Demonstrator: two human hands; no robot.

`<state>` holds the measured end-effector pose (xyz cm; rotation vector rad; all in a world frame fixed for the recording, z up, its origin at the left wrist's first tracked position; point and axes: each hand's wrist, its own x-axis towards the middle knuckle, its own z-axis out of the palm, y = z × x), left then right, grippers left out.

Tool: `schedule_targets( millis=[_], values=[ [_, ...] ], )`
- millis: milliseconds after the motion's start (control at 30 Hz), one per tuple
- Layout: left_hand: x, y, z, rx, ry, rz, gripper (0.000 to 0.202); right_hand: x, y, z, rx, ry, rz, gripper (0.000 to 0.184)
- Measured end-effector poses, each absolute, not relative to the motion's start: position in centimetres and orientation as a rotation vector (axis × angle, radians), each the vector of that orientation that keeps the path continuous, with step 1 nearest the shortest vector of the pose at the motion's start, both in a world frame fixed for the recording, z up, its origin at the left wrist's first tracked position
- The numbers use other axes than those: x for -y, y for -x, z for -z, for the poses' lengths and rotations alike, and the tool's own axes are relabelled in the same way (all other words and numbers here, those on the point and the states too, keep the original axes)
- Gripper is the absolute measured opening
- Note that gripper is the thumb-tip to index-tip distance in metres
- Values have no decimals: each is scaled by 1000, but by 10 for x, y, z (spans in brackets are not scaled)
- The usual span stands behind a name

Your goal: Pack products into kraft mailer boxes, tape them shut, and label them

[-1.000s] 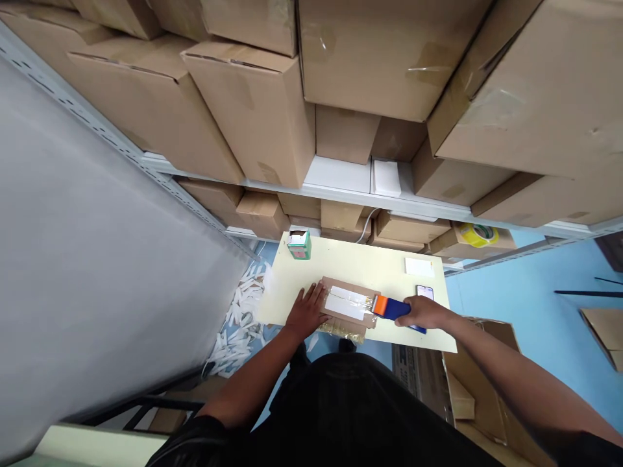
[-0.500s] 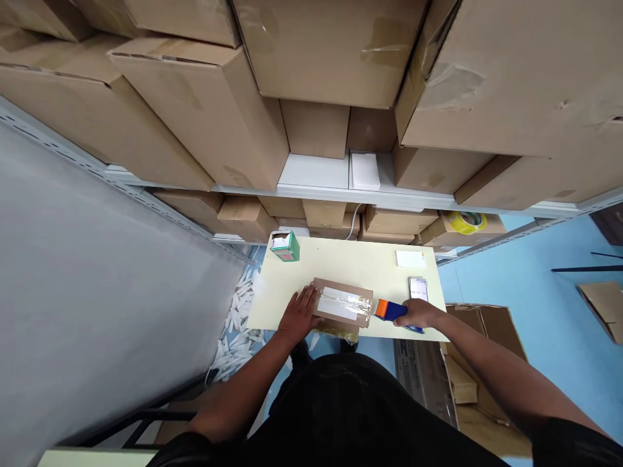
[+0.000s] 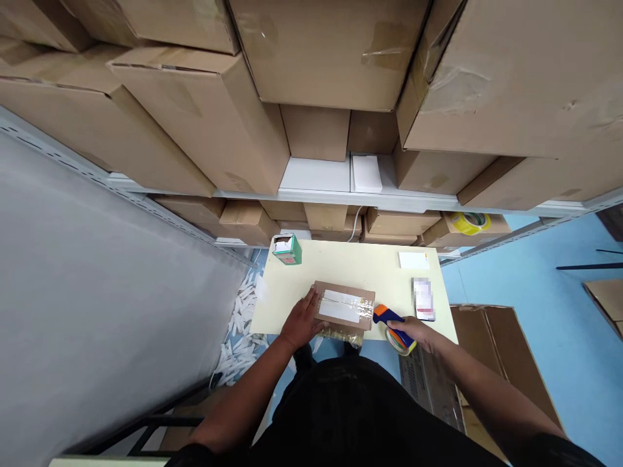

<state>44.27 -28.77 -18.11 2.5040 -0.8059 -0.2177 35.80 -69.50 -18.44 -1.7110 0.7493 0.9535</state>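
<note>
My left hand (image 3: 298, 320) lies flat, fingers spread, pressing on the left end of the small cardboard parcel (image 3: 343, 310), which sits near the front edge of the pale table (image 3: 350, 269), about midway along it. It has stayed there through the last second. My right hand (image 3: 417, 331) is clamped around the blue handle of the tape dispenser (image 3: 393, 324). A second ago the dispenser lay level against the parcel's right end; now its orange head has come just off that end and the tool has tipped down over the table's front edge, so the tape roll shows beneath my hand. Clear tape runs along the parcel's top over a white label (image 3: 341, 309). A small green box (image 3: 287, 249) stands at the back left corner, a white card (image 3: 413, 260) lies near the back right corner, and a phone (image 3: 422, 298) rests by the right edge.
</note>
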Motion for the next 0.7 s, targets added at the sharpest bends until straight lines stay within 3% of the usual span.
schedule_targets(
  millis=[133,300,533,700],
  values=[
    [289,-442,181,686,-2323,273,73,681,-347,186,-741,2164,-685,51],
    [297,-439,185,371,-2228,297,81,659,-360,204,-679,2884,-420,43],
    [292,-438,186,227,-2187,464,84,643,-355,240,-613,2953,-251,41],
    [295,-439,183,169,-2133,477,85,645,-352,234,-605,2939,-147,47]
  ],
)
